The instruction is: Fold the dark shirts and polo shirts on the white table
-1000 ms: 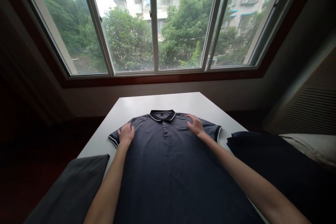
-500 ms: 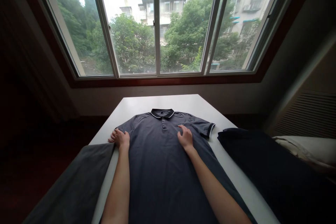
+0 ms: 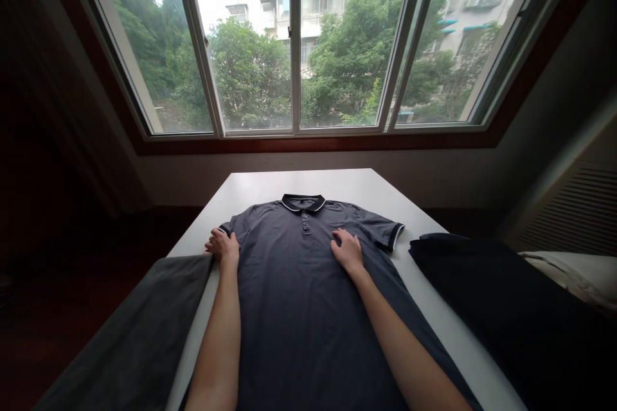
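Note:
A dark grey polo shirt (image 3: 294,295) lies front side up on the white table, its black collar (image 3: 303,203) with a white stripe pointing toward the window. At the sleeve on the left, my left hand (image 3: 223,248) rests by the black-and-white cuff, fingers spread and partly over the sleeve's lower edge. My right hand (image 3: 348,250) lies on the chest just below the pocket, with its fingers apart. The opposite sleeve (image 3: 385,231) is spread out flat. The shirt's hem is out of view.
Dark grey cloth (image 3: 139,327) lies along the left side of the white table (image 3: 250,183). Dark folded clothing (image 3: 501,308) is on the right, with a pale cloth (image 3: 573,273) beyond it. A wide window (image 3: 296,135) faces me behind the table.
The whole view has shifted slightly. My right hand has drawn back a little from the pocket. The cuff's white trim now shows above my left hand.

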The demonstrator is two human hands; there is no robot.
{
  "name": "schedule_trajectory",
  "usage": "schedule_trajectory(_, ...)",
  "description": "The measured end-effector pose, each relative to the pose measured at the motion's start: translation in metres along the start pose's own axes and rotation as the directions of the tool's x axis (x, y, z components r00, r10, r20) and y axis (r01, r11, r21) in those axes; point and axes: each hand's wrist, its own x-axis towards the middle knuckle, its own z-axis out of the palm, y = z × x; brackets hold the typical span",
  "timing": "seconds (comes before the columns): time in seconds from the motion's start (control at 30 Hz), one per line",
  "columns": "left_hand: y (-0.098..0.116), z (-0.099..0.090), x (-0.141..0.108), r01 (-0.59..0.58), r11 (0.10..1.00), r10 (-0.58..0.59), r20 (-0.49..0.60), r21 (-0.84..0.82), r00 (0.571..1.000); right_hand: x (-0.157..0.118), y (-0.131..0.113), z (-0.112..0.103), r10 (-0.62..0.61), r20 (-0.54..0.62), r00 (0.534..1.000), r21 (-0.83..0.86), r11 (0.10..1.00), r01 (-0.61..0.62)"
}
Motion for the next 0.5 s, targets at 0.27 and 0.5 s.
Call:
schedule_trajectory(0.27, 0.000, 0.000, 0.009, -0.007, 0.989, 0.007, -0.004, -0.150, 1.000, 0.000, -0.001, -0.002, 0.006, -0.007, 1.000, 0.011, 1.000, -0.006)
schedule_trajectory(0.5, 0.005, 0.008, 0.023, 0.036, 0.956, -0.049, -0.037, -0.291, 0.998, 0.000, -0.001, -0.004, 0.010, 0.000, 1.000, 0.016, 1.000, -0.010)
